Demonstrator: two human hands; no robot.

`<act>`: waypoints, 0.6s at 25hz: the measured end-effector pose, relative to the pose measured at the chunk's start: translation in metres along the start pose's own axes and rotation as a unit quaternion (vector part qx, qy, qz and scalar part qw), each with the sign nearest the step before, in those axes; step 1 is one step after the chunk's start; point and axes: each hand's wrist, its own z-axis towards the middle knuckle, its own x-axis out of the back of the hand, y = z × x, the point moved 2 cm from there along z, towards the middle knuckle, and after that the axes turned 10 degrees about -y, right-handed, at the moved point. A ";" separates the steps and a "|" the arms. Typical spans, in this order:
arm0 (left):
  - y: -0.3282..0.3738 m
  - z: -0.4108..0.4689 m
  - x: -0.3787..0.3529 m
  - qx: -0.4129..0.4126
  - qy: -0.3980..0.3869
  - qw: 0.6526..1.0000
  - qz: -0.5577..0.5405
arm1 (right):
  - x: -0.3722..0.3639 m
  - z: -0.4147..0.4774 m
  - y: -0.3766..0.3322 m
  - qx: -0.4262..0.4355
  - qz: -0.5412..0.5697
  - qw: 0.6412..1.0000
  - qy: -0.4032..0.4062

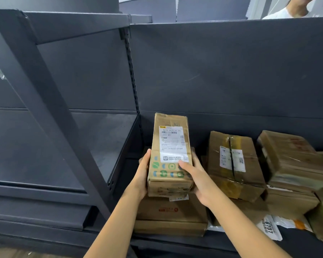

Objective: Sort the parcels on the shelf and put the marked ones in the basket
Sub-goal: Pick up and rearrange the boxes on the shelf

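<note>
Currently | item: labelled parcel (169, 146), upright above a flat box (172, 216) on the shelf (302, 246) | my left hand (141, 175) and right hand (196, 180) clasp its sides | progress: early, I judge; other parcels (233, 164) unsorted, basket unseen.

The shelf (231, 71) is dark grey painted metal, matt and faintly scuffed, with a punched metal upright (131, 71) on its left. The tall parcel (168, 175) is brown cardboard, matt, creased and dented at its far end. Its white paper label (172, 140) has a slight sheen. The flat box (172, 215) under it is smooth matt cardboard. The middle parcel (231, 164) and the right parcel (287, 159) are cardboard bound in glossy clear tape. At the near right lies a white plastic mailer (268, 228), smooth and shiny.
</note>
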 end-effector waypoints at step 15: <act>0.026 0.019 0.034 0.027 0.309 0.853 0.419 | -0.038 0.076 0.037 -0.087 -0.108 0.990 -0.011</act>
